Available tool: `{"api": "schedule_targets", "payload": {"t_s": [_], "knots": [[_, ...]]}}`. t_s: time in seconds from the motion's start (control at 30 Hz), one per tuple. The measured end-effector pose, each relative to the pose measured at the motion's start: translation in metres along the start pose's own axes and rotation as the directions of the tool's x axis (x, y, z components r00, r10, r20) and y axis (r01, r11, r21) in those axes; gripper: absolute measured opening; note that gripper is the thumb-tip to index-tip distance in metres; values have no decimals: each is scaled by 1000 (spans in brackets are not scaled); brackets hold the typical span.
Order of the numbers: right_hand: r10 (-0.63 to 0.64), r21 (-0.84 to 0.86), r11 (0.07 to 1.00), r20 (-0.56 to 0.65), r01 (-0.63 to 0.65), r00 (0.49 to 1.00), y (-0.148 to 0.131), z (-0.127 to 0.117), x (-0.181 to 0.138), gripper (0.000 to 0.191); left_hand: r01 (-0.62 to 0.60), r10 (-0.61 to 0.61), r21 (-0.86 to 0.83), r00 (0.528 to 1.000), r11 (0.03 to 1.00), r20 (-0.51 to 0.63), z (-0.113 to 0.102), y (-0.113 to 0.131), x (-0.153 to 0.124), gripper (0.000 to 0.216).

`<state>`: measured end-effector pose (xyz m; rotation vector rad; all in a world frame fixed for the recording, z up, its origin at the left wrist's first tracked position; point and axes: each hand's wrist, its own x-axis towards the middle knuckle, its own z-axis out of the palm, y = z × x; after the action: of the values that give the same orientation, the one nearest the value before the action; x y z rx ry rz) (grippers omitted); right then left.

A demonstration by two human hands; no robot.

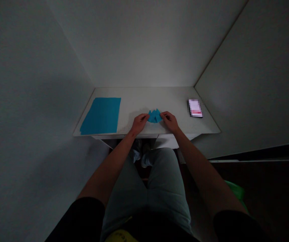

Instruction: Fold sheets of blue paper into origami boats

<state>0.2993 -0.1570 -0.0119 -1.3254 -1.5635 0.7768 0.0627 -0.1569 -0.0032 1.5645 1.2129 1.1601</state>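
Observation:
A small folded piece of blue paper (155, 115) with several pointed tips lies on the white table (144, 95) near its front edge. My left hand (139, 122) pinches the paper's left side with closed fingers. My right hand (169, 121) pinches its right side the same way. Both forearms reach forward over my lap. A flat stack of blue paper sheets (101, 115) lies on the left part of the table, apart from both hands.
A phone (195, 108) with a lit screen lies at the right of the table. Walls close in the table on the left, back and right. My knees are under the table's front edge. Something green (235, 191) sits on the dark floor at right.

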Motion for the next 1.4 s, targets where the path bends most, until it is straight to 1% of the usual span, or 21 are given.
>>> {"api": "schedule_targets", "payload": {"t_s": [0.1, 0.2, 0.3, 0.37, 0.47, 0.53, 0.6, 0.67, 0.73, 0.87, 0.97, 1.03, 1.1, 1.17, 1.23, 1.3, 1.4], "knots": [[16, 36, 999, -37, -15, 999, 1, -3, 1, 60, 7, -7, -9, 999, 1000, -45, -1, -3, 0, 32], [32, 90, 996, -74, -25, 997, 3, -3, 2, 56, 28, -33, -42, 993, 999, -116, 0, -8, 2, 33], [61, 123, 991, -97, -49, 993, 8, -1, 5, 55, 76, -101, -134, 978, 988, -185, 1, -12, 5, 32], [59, 114, 992, -95, -48, 994, 11, 0, 7, 55, 106, -151, -214, 967, 971, -206, 1, -14, 8, 32], [44, 98, 994, -70, -38, 997, 15, 0, 7, 54, 132, -198, -308, 961, 942, -192, 1, -12, 10, 33], [47, 135, 990, -58, -39, 997, 14, 0, 7, 55, 119, -187, -339, 967, 933, -175, -1, -10, 10, 37], [51, 205, 978, -42, -42, 998, 12, -1, 7, 58, 82, -137, -314, 978, 946, -155, -3, -7, 7, 45], [48, 265, 963, -21, -41, 999, 8, -1, 6, 61, 50, -82, -252, 990, 966, -118, -6, -3, 5, 55], [46, 285, 957, 8, -47, 999, 4, -1, 5, 61, 34, -51, -209, 996, 977, -76, -9, -1, 3, 55], [71, 227, 970, 85, -89, 994, -5, -2, 1, 60, 39, -42, -150, 999, 988, -17, -10, 1, 0, 42], [96, 166, 979, 119, -115, 988, -9, -4, -2, 58, 48, -48, -106, 999, 993, 3, -9, -1, 0, 39], [116, 99, 987, 110, -127, 987, -10, -5, -2, 63, 40, -42, -104, 999, 994, -22, -8, -2, 1, 41], [142, 18, 989, 99, -145, 985, -12, -6, -2, 73, 46, -54, -132, 997, 990, -62, -6, -3, 2, 47], [165, -28, 986, 85, -163, 983, -12, -7, -1, 85, 81, -104, -193, 988, 978, -111, -3, -3, 4, 54], [173, -21, 985, 62, -172, 983, -11, -7, -1, 92, 116, -160, -260, 975, 959, -157, -1, -3, 4, 58], [174, -11, 985, 32, -174, 984, -10, -6, -1, 93, 120, -184, -302, 964, 946, -193, 1, -1, 3, 59], [159, -24, 987, 0, -159, 987, -8, -4, -1, 89, 109, -186, -323, 958, 940, -219, 1, 1, 2, 58]]}}
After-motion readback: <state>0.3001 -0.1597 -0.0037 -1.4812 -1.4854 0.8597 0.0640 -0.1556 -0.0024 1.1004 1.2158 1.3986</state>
